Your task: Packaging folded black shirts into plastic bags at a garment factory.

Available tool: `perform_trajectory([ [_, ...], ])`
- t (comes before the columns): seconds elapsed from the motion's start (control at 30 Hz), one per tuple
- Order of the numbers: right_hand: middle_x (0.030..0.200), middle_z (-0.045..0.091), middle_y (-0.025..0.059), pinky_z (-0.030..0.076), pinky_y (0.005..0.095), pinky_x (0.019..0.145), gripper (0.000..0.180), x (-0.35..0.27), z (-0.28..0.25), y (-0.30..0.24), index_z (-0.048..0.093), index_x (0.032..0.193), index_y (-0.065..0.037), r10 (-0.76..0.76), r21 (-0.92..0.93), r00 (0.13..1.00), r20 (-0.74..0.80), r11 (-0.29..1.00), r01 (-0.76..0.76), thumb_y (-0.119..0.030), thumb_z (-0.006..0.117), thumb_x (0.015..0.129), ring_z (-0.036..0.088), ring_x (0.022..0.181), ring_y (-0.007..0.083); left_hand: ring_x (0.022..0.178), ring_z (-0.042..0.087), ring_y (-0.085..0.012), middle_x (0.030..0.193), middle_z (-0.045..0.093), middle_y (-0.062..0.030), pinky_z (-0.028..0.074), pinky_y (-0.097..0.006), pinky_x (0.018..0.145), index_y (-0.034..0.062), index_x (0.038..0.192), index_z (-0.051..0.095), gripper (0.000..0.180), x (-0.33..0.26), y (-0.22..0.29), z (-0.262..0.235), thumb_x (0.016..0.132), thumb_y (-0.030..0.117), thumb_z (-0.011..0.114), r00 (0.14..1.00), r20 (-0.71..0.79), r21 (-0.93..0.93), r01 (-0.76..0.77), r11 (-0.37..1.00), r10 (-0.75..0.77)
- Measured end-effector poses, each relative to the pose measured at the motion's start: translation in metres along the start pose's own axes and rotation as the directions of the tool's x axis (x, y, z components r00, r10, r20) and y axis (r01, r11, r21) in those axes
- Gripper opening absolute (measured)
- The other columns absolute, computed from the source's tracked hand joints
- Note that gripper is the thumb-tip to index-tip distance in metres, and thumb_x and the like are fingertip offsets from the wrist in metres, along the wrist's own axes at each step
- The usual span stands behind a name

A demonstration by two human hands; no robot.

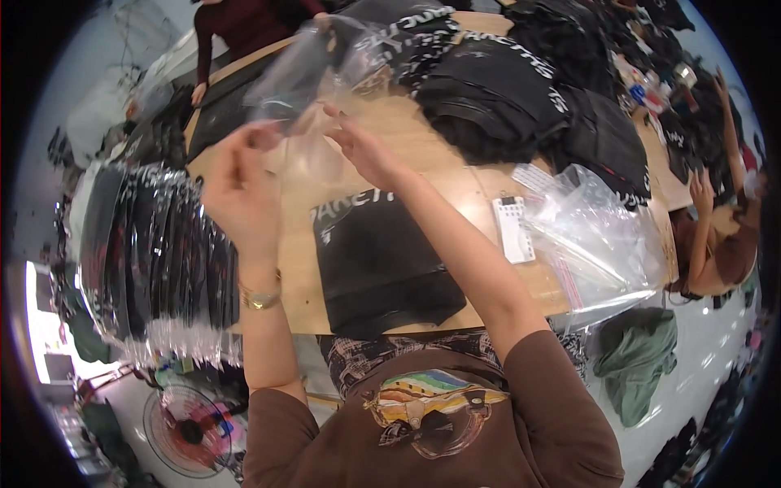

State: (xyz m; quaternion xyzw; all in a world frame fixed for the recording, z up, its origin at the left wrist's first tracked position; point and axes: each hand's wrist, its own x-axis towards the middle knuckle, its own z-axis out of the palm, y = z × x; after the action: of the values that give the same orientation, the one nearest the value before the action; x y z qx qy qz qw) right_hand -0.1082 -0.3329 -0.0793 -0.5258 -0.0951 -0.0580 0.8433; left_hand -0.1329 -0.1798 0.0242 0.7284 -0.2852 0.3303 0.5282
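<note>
A clear plastic bag (297, 71) is up in the air over the table, blurred by motion. My left hand (240, 179), with a gold watch on its wrist, is closed on the bag's near edge. My right hand (364, 152) is beside the bag with its fingers stretched out and slightly bent; whether they touch the film is hard to see. Below my hands a folded black garment (386, 264) with white lettering lies flat at the table's near edge.
Bagged black garments (150, 252) stand packed in a row at left. Piles of black garments (492, 98) lie at the far side. At right are loose plastic bags (602, 244) and a white card (512, 229). Other people work across the table and at far right.
</note>
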Motion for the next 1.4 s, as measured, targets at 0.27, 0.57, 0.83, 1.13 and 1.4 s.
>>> perform_trajectory([
  [0.27,0.115,0.053,0.0211,0.047,0.0404,0.083,0.070,-0.088,-0.092,0.030,0.037,0.127,0.002,0.573,0.463,0.818,0.057,0.710,-0.530,-0.056,0.026,0.090,0.056,0.099,0.0307,0.083,0.063,-0.0248,0.088,0.065,-0.0077,0.051,-0.032,0.067,0.0101,0.092,0.063,0.015,-0.154,-0.063,0.031,0.078,0.017,0.062,0.876,0.476,0.237,-0.207,0.949,0.072],
  [0.57,0.083,0.062,0.0065,0.047,0.0272,0.059,0.033,-0.131,-0.072,0.042,0.055,0.107,-0.002,0.658,-0.320,0.613,-0.437,0.523,-0.790,-0.025,0.060,0.083,0.057,0.063,0.0138,0.115,0.045,-0.0329,0.112,0.056,-0.0178,0.045,-0.040,0.085,0.0065,0.102,0.061,0.029,-0.204,-0.051,0.026,0.080,0.025,0.061,0.671,0.595,0.374,0.255,0.892,-0.442],
  [0.83,0.066,0.060,0.0039,0.043,0.0232,0.051,0.008,-0.113,-0.072,0.080,0.058,0.078,-0.001,0.303,-0.504,0.873,-0.383,0.723,-0.472,-0.009,0.055,0.078,0.055,0.056,0.0112,0.091,0.055,-0.0290,0.107,0.050,-0.0199,0.046,-0.038,0.077,0.0042,0.126,0.037,0.055,-0.200,-0.069,0.006,0.080,0.020,0.062,0.661,0.344,0.327,0.582,0.745,-0.667],
  [1.13,0.067,0.057,0.0011,0.039,0.0191,0.049,0.013,-0.161,-0.084,0.058,0.056,0.087,-0.002,0.450,-0.148,0.685,-0.573,0.765,-0.627,-0.015,0.057,0.086,0.051,0.054,0.0059,0.109,0.048,-0.0261,0.114,0.048,-0.0146,0.044,-0.035,0.087,0.0020,0.117,0.043,0.037,-0.210,-0.129,-0.034,0.090,0.026,0.051,0.283,0.470,-0.832,0.458,-0.313,-0.836],
  [1.4,0.061,0.053,-0.0016,0.036,0.0185,0.044,0.016,-0.160,-0.074,0.058,0.057,0.081,-0.003,0.320,-0.195,0.708,-0.630,0.817,-0.543,-0.018,0.061,0.084,0.046,0.048,0.0050,0.114,0.044,-0.0292,0.108,0.056,-0.0104,0.036,-0.040,0.094,0.0095,0.106,0.057,0.037,-0.189,-0.077,0.002,0.074,0.022,0.069,0.708,0.568,0.155,0.409,0.899,-0.420],
])
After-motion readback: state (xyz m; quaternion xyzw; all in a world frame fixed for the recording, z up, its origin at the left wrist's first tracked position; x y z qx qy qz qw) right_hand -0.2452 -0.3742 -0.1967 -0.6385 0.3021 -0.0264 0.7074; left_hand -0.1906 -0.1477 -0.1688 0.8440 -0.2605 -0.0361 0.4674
